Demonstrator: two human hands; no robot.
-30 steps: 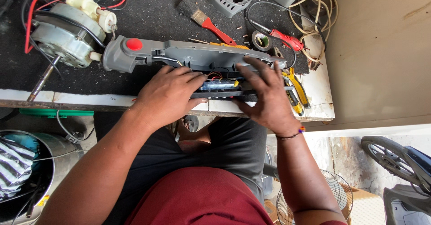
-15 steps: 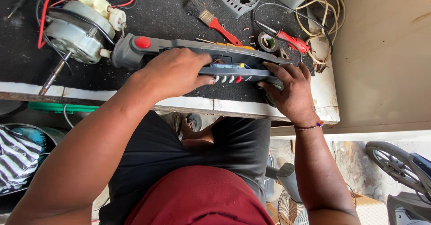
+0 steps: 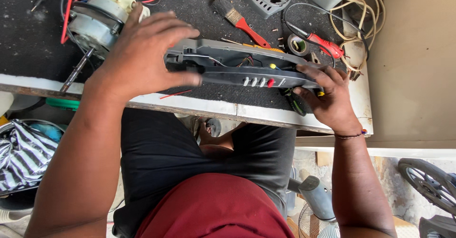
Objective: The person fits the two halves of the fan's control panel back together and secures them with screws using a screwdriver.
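We were fitting the button panel (image 3: 256, 79) onto the grey housing (image 3: 223, 53): right hand (image 3: 330, 100) gripped its end, left hand (image 3: 142, 53) spread open above; pressing it home seemed next.

We note both forearms bare, no sleeves visible. The right hand (image 3: 330, 100) carries a thin dark beaded bracelet (image 3: 350, 135) at the wrist; the left hand (image 3: 142, 53) is unadorned. We record a maroon shirt (image 3: 213, 209) and black shorts (image 3: 199, 148).
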